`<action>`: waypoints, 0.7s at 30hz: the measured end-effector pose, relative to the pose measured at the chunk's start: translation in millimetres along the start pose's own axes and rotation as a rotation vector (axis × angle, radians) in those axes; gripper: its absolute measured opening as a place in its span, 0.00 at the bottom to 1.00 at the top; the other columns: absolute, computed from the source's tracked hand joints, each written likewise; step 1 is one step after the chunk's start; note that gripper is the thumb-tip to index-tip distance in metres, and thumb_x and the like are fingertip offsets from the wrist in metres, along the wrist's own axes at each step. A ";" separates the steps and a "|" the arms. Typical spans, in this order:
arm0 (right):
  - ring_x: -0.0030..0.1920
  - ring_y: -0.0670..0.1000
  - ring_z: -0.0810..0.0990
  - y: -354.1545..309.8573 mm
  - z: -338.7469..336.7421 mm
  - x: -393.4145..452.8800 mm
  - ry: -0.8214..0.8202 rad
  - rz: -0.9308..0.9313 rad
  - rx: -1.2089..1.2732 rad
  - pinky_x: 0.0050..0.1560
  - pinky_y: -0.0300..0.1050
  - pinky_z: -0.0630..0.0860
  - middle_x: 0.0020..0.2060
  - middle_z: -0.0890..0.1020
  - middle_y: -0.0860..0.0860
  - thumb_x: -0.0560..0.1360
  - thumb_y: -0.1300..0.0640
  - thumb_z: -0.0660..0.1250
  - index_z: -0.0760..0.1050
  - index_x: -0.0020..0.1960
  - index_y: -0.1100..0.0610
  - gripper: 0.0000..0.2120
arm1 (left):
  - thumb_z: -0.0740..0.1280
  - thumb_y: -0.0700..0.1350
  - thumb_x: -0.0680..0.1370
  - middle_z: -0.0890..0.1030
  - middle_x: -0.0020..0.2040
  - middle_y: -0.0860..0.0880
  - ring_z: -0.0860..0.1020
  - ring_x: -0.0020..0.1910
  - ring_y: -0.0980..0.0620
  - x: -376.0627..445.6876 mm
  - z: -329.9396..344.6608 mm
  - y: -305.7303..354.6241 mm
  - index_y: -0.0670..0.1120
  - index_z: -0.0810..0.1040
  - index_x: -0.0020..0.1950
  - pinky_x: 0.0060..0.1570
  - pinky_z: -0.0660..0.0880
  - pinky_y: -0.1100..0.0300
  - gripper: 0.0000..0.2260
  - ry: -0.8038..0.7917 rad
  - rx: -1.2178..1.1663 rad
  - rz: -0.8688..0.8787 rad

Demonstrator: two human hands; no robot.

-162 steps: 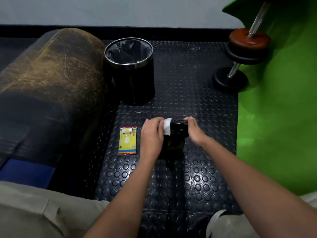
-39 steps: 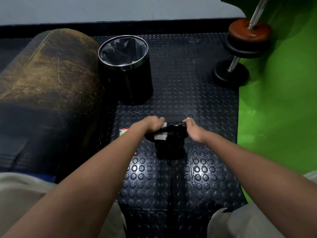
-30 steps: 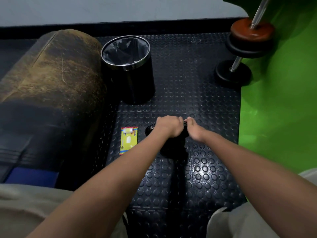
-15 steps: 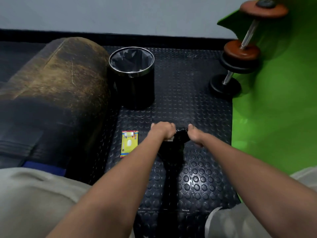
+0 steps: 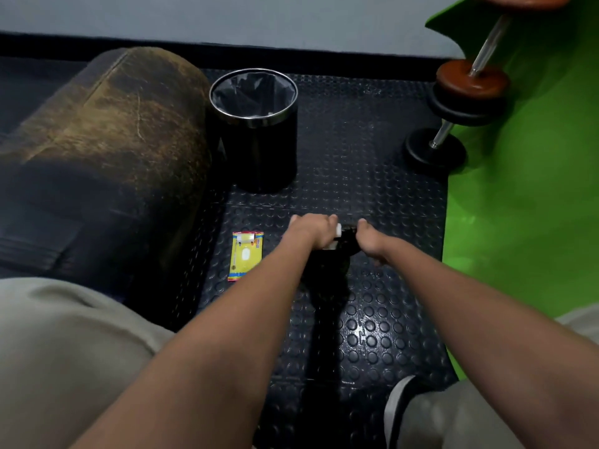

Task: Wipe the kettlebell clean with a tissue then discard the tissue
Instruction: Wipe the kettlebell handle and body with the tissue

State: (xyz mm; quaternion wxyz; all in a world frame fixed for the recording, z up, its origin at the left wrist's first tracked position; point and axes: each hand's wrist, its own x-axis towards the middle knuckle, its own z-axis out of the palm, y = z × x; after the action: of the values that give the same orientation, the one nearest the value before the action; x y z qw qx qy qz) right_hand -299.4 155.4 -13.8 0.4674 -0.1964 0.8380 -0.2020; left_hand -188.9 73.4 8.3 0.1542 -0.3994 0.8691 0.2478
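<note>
- The left hand (image 5: 312,230) has slid from the middle of the kettlebell (image 5: 337,254) handle back to its left end, fingers curled round the white tissue (image 5: 337,233) in a closed grip
- The right hand (image 5: 369,241) still steadies the handle's right end; its grip is hard to read
- The kettlebell stands on the studded floor mat (image 5: 372,319), beside the tissue pack (image 5: 246,256)
- Wiping looks nearly done; the bin (image 5: 254,124) waits beyond, well apart

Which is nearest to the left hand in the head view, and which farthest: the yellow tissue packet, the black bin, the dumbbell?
From the left hand:
1. Yellow tissue packet, on the mat just to its left.
2. Black bin, beyond the hand, beside the worn bolster.
3. Dumbbell, far right, at the green mat's edge.
</note>
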 end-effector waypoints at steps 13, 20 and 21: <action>0.78 0.59 0.55 -0.2 0.2 10.5 0.026 -0.023 0.038 0.76 0.54 0.54 0.79 0.52 0.60 0.85 0.49 0.37 0.46 0.80 0.62 0.28 | 0.45 0.50 0.83 0.76 0.64 0.43 0.73 0.63 0.42 9.3 14.5 10.6 0.44 0.75 0.59 0.61 0.64 0.45 0.21 0.101 0.016 0.058; 0.78 0.60 0.54 9.9 -2.6 4.7 -0.067 -0.028 0.071 0.74 0.62 0.58 0.80 0.48 0.56 0.83 0.41 0.36 0.41 0.81 0.52 0.30 | 0.46 0.52 0.84 0.75 0.66 0.39 0.72 0.65 0.40 7.7 6.0 -40.1 0.42 0.76 0.61 0.65 0.66 0.49 0.23 0.128 -0.112 0.022; 0.78 0.61 0.54 11.5 -3.1 4.2 -0.074 -0.035 0.078 0.74 0.62 0.58 0.80 0.48 0.56 0.83 0.40 0.36 0.40 0.81 0.52 0.30 | 0.47 0.52 0.84 0.75 0.66 0.38 0.72 0.65 0.39 7.6 5.8 -46.7 0.41 0.76 0.62 0.64 0.67 0.50 0.23 0.133 -0.121 -0.008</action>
State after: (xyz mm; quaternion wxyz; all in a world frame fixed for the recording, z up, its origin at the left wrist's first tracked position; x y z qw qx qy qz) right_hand -305.8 163.4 -21.2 0.5019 -0.1999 0.8080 -0.2350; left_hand -157.3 45.9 -14.4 0.0726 -0.4272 0.8592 0.2721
